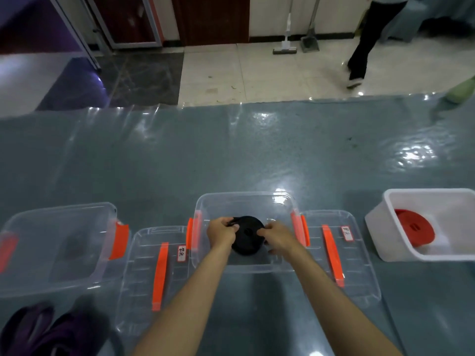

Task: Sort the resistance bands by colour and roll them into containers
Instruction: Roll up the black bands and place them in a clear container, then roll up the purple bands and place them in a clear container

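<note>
While over the clear container (246, 199), both hands' grip (221, 233) (279, 240) closed round the rolled black band (248, 236).

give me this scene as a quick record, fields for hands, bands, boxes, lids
left hand: grips black band roll, near side
right hand: grips same roll, opposite side
middle clear box: black roll held in it
white bin: red band roll inside
left clear box: dark shape inside, unclear
lids: two, lying flat on table

Dim wide-angle view, overhead glare on table cover (257, 155), blurred edges.
</note>
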A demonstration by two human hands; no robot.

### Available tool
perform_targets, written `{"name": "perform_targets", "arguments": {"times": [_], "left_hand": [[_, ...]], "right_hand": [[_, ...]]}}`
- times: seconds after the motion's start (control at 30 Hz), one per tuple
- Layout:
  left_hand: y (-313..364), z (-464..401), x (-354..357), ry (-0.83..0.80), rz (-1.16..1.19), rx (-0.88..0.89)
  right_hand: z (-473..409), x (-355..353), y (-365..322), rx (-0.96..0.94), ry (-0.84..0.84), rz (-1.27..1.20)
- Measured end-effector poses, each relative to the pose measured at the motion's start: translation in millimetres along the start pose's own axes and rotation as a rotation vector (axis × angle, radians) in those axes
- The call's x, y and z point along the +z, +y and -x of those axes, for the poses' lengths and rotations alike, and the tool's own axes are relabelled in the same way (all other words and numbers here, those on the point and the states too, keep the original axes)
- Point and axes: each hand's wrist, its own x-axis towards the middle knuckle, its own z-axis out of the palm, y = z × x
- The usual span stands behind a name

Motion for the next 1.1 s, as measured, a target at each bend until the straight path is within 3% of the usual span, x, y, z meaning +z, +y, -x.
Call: {"name": "perform_targets", "arguments": {"times": [0.27,0.43,0.6,0.7,0.8,1.0,1.1], "left_hand": [[-3,-15,-3,-0.021,-0.146,-0.030],[14,-3,-20,-0.125,-0.336,0.044],[27,42,-42,-0.135,-0.620,0.334],[29,90,-57,-0.098,-0.776,0.611],[13,140,-68,0.006,-0.948,0.830],[-45,222,-95,0.101,-1.060,0.901],[-76,251,-109,0.149,-1.040,0.838]], "right_hand": [[-10,11,-3,0.047,-0.077,-0.040],[5,0,-14,-0.129,0.015,0.077],[64,-26,-6,-0.393,0.119,0.197],[109,-39,15,-0.560,0.260,0.424],[151,-46,40,-0.613,0.328,0.621],[210,-39,97,-0.681,0.402,0.734],[225,-26,122,-0.675,0.370,0.780]]}}
